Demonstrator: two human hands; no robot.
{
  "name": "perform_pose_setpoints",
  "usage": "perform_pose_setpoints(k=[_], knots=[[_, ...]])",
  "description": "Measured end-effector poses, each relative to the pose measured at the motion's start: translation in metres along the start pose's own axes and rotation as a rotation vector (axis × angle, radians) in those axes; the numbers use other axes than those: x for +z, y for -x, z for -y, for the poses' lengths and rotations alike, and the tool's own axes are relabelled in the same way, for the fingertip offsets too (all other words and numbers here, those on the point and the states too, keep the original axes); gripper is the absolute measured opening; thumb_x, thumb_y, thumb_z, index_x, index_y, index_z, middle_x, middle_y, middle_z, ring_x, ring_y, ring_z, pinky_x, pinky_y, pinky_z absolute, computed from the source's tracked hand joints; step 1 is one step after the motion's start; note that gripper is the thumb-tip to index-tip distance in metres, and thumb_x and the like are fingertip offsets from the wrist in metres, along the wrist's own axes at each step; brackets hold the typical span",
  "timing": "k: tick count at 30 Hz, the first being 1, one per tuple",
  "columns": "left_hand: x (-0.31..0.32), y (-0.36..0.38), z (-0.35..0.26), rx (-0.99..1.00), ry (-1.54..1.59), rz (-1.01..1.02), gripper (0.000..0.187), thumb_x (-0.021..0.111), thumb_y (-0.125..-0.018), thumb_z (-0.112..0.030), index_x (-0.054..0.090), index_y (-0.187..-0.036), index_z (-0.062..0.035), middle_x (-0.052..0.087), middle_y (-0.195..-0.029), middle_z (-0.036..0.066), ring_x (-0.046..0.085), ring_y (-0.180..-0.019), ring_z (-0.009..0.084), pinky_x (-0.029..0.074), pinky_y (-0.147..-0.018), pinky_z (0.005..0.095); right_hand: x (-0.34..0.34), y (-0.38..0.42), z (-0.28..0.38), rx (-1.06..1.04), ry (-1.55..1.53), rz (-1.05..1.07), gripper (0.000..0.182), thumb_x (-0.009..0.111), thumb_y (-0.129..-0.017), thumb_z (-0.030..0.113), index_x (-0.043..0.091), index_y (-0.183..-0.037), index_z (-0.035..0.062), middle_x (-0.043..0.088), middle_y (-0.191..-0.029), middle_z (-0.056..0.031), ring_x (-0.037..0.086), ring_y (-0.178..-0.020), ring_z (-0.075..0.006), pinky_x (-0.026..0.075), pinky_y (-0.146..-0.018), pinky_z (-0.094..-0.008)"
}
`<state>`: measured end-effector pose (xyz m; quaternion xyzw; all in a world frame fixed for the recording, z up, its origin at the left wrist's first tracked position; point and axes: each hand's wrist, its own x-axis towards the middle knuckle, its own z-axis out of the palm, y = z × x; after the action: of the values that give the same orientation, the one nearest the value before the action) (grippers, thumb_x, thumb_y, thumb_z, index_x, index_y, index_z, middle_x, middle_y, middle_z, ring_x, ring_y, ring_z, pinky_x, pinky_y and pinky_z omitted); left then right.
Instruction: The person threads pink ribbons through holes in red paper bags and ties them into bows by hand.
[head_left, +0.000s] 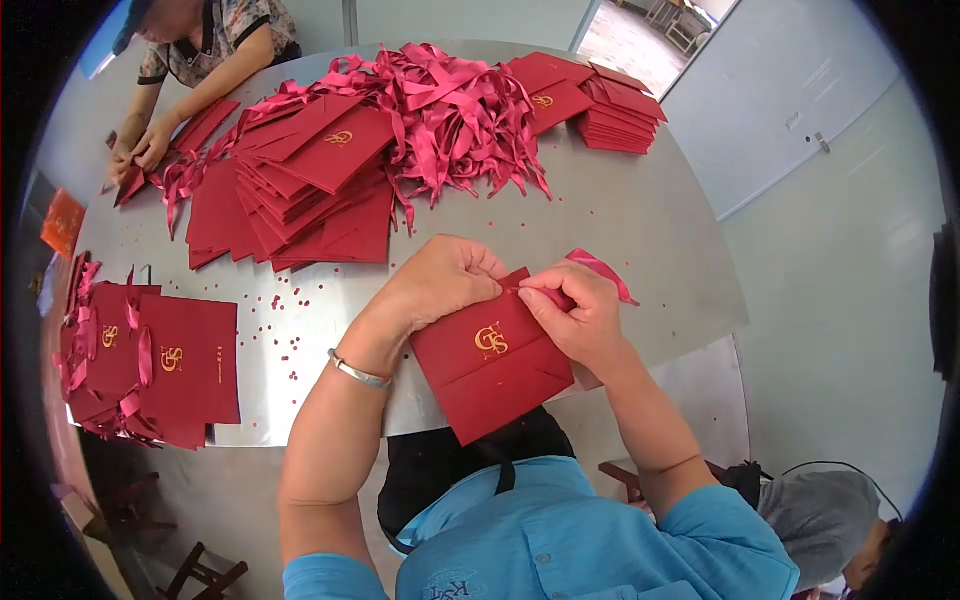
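Observation:
A flat red paper gift bag [500,385] with a gold logo hangs slightly over the table's front edge, tilted, close to my body. My left hand [450,282] pinches the bag's top edge from the left, thumb and fingers together. At the same edge, my right hand [578,312] is closed on a pink ribbon [603,272], whose loose tail sticks out behind the fingers. The two hands' fingertips are nearly touching. Where the ribbon meets the bag is mostly hidden by my fingers.
On the round metal table [650,230] lie a big pile of pink ribbons [450,110], stacked red bags [300,190], more bags [620,115] at the back right, and ribboned bags [180,360] at left. Red paper dots [290,345] are scattered about. A co-worker [215,50] handles a bag opposite.

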<state>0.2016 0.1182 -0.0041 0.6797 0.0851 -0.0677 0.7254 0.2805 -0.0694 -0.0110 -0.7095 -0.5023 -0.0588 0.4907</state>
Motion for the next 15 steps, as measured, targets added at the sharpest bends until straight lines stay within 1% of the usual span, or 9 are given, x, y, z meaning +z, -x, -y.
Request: perform_pose_setpoints(k=[8, 11, 14, 15], knots=[[-0.0002, -0.0013, 0.0019, 0.0, -0.015, -0.012, 0.014, 0.061, -0.079, 0.005, 0.066, -0.091, 0.0058, 0.068, -0.083, 0.006, 0.061, -0.073, 0.0091, 0.049, -0.066, 0.0209, 0.0027, -0.0003, -0.0009, -0.051, 0.051, -0.006, 0.009, 0.072, -0.073, -0.001, 0.065, -0.078, 0.0028, 0.062, -0.067, -0.0071, 0.057, -0.058, -0.0181, 0.044, -0.054, -0.0285], [0.0012, -0.0008, 0.0004, 0.015, -0.042, -0.025, 0.014, 0.061, -0.078, 0.005, 0.066, -0.091, 0.0056, 0.068, -0.082, 0.006, 0.061, -0.072, 0.009, 0.049, -0.066, 0.0211, 0.0015, -0.001, -0.0008, -0.028, 0.097, 0.026, 0.009, 0.072, -0.073, -0.001, 0.065, -0.077, 0.0031, 0.062, -0.066, -0.0072, 0.057, -0.057, -0.0182, 0.043, -0.053, -0.0287], [0.0029, 0.0017, -0.0031, 0.004, -0.056, -0.039, 0.014, 0.061, -0.077, 0.005, 0.067, -0.091, 0.0055, 0.068, -0.082, 0.005, 0.06, -0.071, 0.009, 0.048, -0.065, 0.0215, 0.0022, -0.0029, 0.0013, -0.035, 0.114, 0.035, 0.01, 0.072, -0.072, -0.001, 0.064, -0.075, 0.0033, 0.06, -0.065, -0.0071, 0.055, -0.056, -0.0177, 0.043, -0.052, -0.0292], [0.0031, 0.0008, -0.0012, 0.004, -0.055, -0.039, 0.014, 0.061, -0.077, 0.005, 0.067, -0.091, 0.0055, 0.068, -0.082, 0.005, 0.06, -0.071, 0.009, 0.048, -0.065, 0.0215, 0.002, -0.0046, 0.0037, -0.067, 0.132, 0.04, 0.011, 0.072, -0.071, -0.001, 0.063, -0.074, 0.0035, 0.059, -0.064, -0.0071, 0.055, -0.056, -0.0188, 0.043, -0.052, -0.03]])
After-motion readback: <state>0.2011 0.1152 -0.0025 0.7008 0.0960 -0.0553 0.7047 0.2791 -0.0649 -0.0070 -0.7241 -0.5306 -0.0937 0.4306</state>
